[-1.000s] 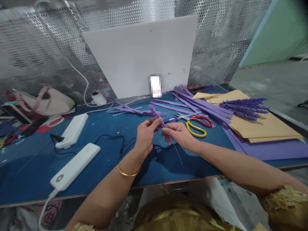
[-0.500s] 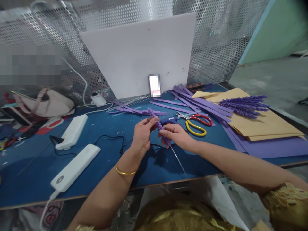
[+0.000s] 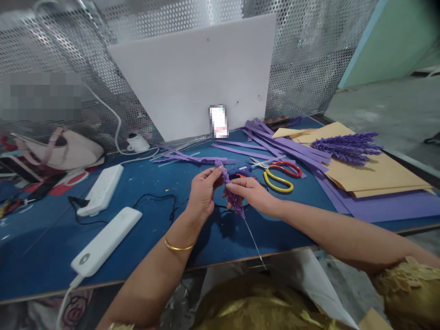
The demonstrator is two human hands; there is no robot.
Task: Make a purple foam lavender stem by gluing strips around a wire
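Note:
A purple paper lavender stem (image 3: 235, 201) is held between both hands over the table, its thin wire pointing down past the front edge. My left hand (image 3: 203, 190) pinches the flower spike near its top. Lower down the spike, my right hand (image 3: 249, 192) is closed with thumb and fingers around it; part of the flower is hidden by the fingers. Just behind the hands lies a blue hot glue gun (image 3: 240, 171), partly covered. Scissors (image 3: 279, 181) with one red and one yellow handle rest to its right.
Purple paper strips (image 3: 285, 144) lie at the back right. Finished lavender stems (image 3: 347, 149) rest on brown paper (image 3: 378, 178). White power strips (image 3: 106, 240) with cables are on the left, near a handbag (image 3: 68, 149). A phone (image 3: 219, 121) leans against a white board (image 3: 192, 78).
The view has shifted slightly. Both hands keep hold of the lavender stem, whose wire now reaches lower in view, past the table edge.

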